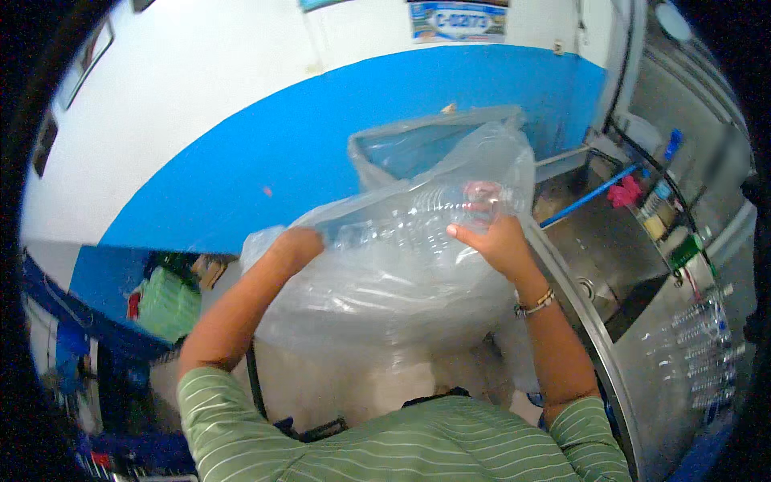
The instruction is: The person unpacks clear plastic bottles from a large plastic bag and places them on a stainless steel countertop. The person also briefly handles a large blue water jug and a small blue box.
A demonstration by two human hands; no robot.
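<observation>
A large clear plastic bag [385, 289] spreads across the middle of the view, its upper edge gathered and folded. Ribbed clear shapes, apparently plastic bottles [415, 211], show through or at its upper part. My left hand [298, 248] is closed on the bag's upper left edge and slightly blurred. On the right side, my right hand [497, 244] grips the bag with the thumb in front; its fingers are partly hidden behind plastic. A reddish patch just above that hand is too unclear to name. Another fold of the bag [415, 147] stands up at the back.
A stainless-steel sink [593, 253] lies to the right, with a blue stick [590, 196] across it. Several clear bottles [692, 355] stand on the steel counter at lower right. A green bundle [168, 304] sits at left. A blue-and-white wall [253, 162] rises behind the bag.
</observation>
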